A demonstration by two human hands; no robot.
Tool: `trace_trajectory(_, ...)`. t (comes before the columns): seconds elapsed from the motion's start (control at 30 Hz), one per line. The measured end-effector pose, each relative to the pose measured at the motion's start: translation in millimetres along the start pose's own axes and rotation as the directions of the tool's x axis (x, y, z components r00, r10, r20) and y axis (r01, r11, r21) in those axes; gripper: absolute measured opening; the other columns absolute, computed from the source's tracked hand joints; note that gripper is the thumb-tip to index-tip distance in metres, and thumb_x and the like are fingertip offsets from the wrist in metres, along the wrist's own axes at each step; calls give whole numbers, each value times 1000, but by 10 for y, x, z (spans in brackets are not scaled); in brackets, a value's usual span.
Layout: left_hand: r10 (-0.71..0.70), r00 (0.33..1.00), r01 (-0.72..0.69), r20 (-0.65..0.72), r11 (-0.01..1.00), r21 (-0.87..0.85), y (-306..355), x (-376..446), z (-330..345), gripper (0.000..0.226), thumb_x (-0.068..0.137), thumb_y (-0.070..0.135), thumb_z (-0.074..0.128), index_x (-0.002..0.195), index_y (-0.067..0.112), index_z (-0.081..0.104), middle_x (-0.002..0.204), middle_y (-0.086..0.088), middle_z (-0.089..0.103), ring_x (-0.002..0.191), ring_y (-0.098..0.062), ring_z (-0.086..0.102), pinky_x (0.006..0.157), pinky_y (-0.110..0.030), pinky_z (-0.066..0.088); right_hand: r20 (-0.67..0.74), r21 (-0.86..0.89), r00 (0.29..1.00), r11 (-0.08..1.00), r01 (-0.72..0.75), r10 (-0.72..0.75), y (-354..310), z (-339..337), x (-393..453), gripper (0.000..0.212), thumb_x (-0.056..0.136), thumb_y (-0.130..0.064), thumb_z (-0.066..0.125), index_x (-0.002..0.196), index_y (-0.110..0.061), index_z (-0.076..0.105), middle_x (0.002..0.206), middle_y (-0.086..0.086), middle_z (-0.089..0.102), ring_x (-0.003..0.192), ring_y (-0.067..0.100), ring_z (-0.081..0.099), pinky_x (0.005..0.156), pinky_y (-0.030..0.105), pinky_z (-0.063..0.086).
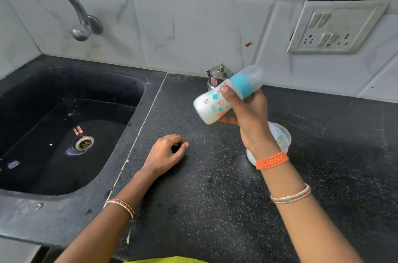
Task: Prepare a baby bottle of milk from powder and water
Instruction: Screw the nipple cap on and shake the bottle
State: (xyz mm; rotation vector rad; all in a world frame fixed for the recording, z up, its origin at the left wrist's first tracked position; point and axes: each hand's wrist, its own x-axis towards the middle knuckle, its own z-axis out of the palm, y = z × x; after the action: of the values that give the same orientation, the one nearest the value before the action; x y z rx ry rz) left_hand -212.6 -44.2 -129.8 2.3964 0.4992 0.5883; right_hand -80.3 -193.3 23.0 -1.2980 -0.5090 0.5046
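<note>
My right hand (pixel 251 112) grips a baby bottle (pixel 215 103) above the black counter. The bottle lies tilted, its base down to the left and its teal collar and clear cap up to the right. White milk fills its lower part, and coloured prints cover its side. My left hand (pixel 164 155) rests on the counter to the lower left of the bottle, fingers curled and holding nothing. A clear plastic container (pixel 280 135) with white powder stands on the counter, partly hidden behind my right wrist.
A small lidded steel pot (pixel 218 74) stands at the back against the tiled wall, behind the bottle. A black sink (pixel 71 129) with a drain fills the left side, under a metal tap (pixel 64 2). A switch and socket panel (pixel 336 28) is on the right wall.
</note>
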Motion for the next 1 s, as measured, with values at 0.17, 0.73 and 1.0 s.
trace_trajectory(0.17, -6, 1000, 6, 1, 1000, 17, -9, -10, 24, 19, 90, 29, 53, 83, 15, 63, 76, 6, 62, 69, -8, 54, 59, -26, 41, 240, -128, 970, 989, 67, -35, 23, 61, -14, 72, 73, -19, 79, 129, -30, 35, 123, 7, 58, 106, 25, 64, 68, 47, 59)
trace_trajectory(0.73, -6, 1000, 6, -25, 1000, -8, 52, -26, -18, 19, 91, 16, 56, 73, 8, 58, 70, 0, 58, 67, -15, 55, 63, -36, 46, -112, 444, 988, 884, 146, -107, -256, 150, 227, 41, 90, -26, 63, 125, -21, 41, 118, 3, 58, 93, 28, 65, 55, 38, 59)
trace_trajectory(1.0, -11, 1000, 10, -20, 1000, -13, 35, -19, -2, 18, 91, 17, 55, 75, 9, 60, 71, 0, 59, 68, -14, 55, 64, -33, 46, -130, -91, 599, 611, 786, -790, -619, 21, 217, 85, 75, -24, 78, 138, -24, 22, 131, -17, 50, 104, 12, 63, 71, 34, 59)
